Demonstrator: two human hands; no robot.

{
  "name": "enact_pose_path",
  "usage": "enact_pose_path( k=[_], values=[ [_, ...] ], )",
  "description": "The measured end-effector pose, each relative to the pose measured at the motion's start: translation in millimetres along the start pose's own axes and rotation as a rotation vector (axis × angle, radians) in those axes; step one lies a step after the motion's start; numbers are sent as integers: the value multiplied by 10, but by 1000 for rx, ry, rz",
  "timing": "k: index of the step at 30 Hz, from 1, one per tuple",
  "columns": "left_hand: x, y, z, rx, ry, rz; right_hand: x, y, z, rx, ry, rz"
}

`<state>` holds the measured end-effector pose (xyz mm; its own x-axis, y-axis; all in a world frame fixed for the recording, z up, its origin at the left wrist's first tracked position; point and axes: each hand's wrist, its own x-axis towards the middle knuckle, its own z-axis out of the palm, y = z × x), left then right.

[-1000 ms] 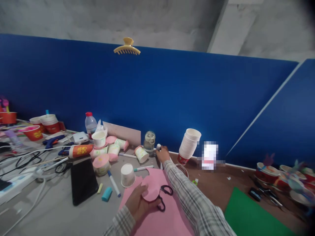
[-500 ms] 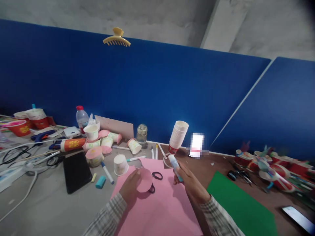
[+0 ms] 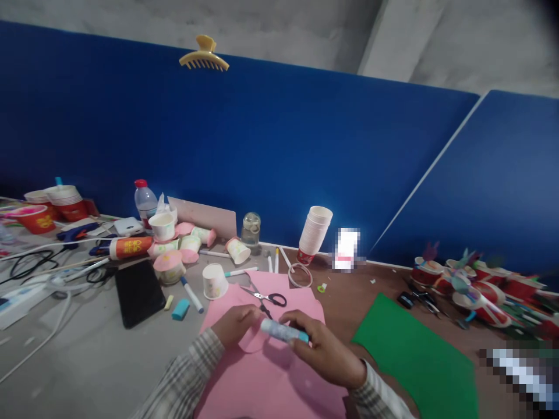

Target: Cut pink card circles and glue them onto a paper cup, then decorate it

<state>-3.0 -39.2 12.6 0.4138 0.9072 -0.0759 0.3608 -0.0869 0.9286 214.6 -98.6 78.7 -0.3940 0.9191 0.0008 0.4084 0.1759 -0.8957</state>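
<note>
- glue stick [image 3: 283, 331] is held slantwise between two hands above a pink sheet [image 3: 271, 387], its white end toward the left hand [image 3: 238, 326], its bright blue end toward the right.
- right hand [image 3: 327, 349] is clamped on the blue end, thumb on one side and fingers on the other, a grip that seems chosen to leave the white end free.
- left hand is closed on a paper disc [image 3: 251, 343] by its edge, apparently to keep most of it uncovered; whether its fingertips also touch the stick cannot be told.
- scissors [image 3: 266, 297] with black handles lie on the sheet just beyond the hands, probably set there to stay within reach.
- white cup [image 3: 215, 282] stands beside the sheet's far left corner, likely kept off the middle to leave working room; a green sheet [image 3: 414, 361] lies off to the right.
- stick looks short and round, its pale body marked in blue, the print too blurred to read.
- disc looks thin, plain and curved at the rim, the same pink as the sheet, partly hidden by fingers.
</note>
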Motion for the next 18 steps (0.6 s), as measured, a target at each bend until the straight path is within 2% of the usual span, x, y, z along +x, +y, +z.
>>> enact_pose_path(
  k=[5, 9, 18],
  values=[
    [2, -52, 17, 94, -45, 35, 144, 99, 266, -128, 0, -87],
    [14, -69, 39, 126, -74, 28, 177, 200, 406, -105, 21, -139],
    [10, -67, 48, 126, -97, -27, 211, 412, 557, -117, -15, -126]
  ],
)
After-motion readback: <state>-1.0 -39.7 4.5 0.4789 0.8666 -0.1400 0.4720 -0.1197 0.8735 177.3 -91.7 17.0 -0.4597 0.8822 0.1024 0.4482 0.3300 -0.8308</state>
